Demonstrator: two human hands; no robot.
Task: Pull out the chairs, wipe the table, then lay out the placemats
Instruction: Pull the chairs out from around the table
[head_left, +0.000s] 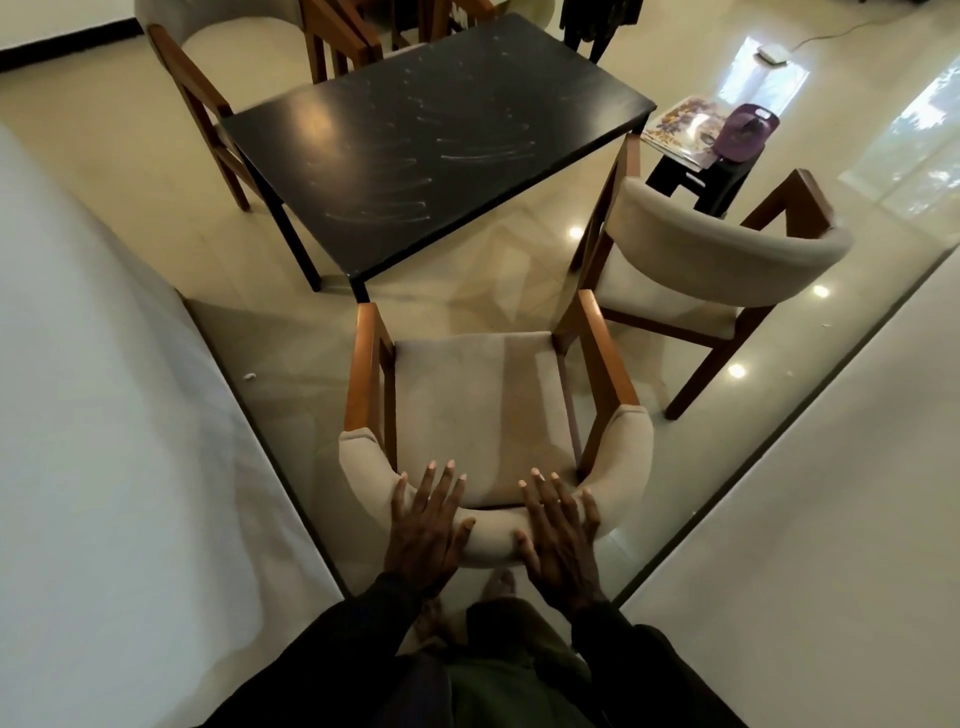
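Beige backrest (493, 527) padding lies under your left hand (423, 530) and right hand (563, 535), fingers straight and spread, gripping nothing; the chair (483, 410) stands well off the near corner of the table (431, 140), so curl both hands round it before any even pull.

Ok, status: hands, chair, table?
Both hands flat on the chair backrest: left hand, right hand. Chair apart from the table. On the stool, placemats not yet laid. Nothing blocking.
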